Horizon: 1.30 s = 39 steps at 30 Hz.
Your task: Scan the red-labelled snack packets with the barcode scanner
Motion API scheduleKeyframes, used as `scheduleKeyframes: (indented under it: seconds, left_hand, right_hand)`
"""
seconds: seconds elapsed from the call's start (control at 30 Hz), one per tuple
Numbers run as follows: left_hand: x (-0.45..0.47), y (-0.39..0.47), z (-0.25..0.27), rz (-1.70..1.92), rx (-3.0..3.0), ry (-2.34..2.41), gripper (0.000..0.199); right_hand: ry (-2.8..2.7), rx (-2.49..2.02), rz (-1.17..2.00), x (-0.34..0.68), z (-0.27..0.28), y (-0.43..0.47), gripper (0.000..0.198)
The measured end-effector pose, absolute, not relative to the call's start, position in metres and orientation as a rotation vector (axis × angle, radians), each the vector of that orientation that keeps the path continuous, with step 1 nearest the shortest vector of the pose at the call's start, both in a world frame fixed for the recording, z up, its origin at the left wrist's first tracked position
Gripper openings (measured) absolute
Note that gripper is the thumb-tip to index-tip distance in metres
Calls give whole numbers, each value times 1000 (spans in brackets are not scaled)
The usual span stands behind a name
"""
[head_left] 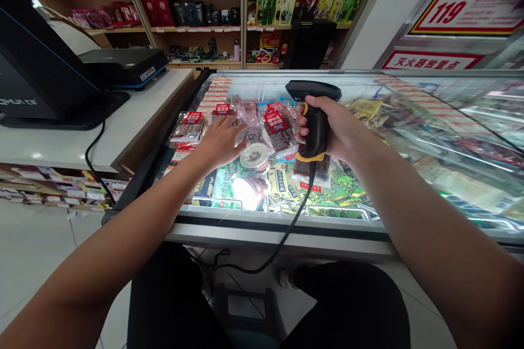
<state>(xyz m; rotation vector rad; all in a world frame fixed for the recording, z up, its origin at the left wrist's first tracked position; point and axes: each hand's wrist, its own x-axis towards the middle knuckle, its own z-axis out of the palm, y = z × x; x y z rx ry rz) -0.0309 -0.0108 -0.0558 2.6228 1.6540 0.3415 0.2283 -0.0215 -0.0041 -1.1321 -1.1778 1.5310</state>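
My right hand (333, 120) is wrapped round the handle of a black and yellow barcode scanner (314, 133), its head turned up and away from me and its cable running down off the counter front. My left hand (221, 144) lies with fingers stretched over the clear snack packets with red labels, nearest a packet (223, 111) at its fingertips; whether it presses on it I cannot tell. Left of it is another such packet (189, 126). Between my hands lie a larger red-labelled packet (278, 125) and a round tub with a pale lid (254, 156).
The packets rest on a glass-topped freezer (295, 222) holding bagged goods. A white counter (135, 136) with a black scale (123, 65) and a dark screen stand (41, 65) is at left. Stocked shelves (192, 30) rise behind. A stool (245, 305) shows between my legs.
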Motion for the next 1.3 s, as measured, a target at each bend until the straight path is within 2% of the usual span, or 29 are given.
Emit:
scheduleKeyframes:
  seconds: [0.4,0.6,0.8,0.97,1.1,1.3]
  left_hand:
    - [-34,-21,-39,234,2731,1691,38]
    - [-24,-31,-36,430,2669,1557,41]
    - [-1,-42,-41,455,2070,1197,54]
    - [21,-40,-51,709,1367,1020,30]
    - [22,-36,-57,821,1175,987,41]
    - [-14,-20,-40,1172,1076,926,24]
  right_hand:
    - [-1190,-1126,1524,231,-10,-17,25]
    - [-1184,-1115,1535,231,-11,-16,25]
    - [-1161,-1090,1548,230,-12,-17,24]
    - [-1151,-1122,1563,228,-12,-18,25]
    - [-1118,-1100,1617,227,-13,-19,25]
    - [-1112,-1095,1677,230,-7,-21,21]
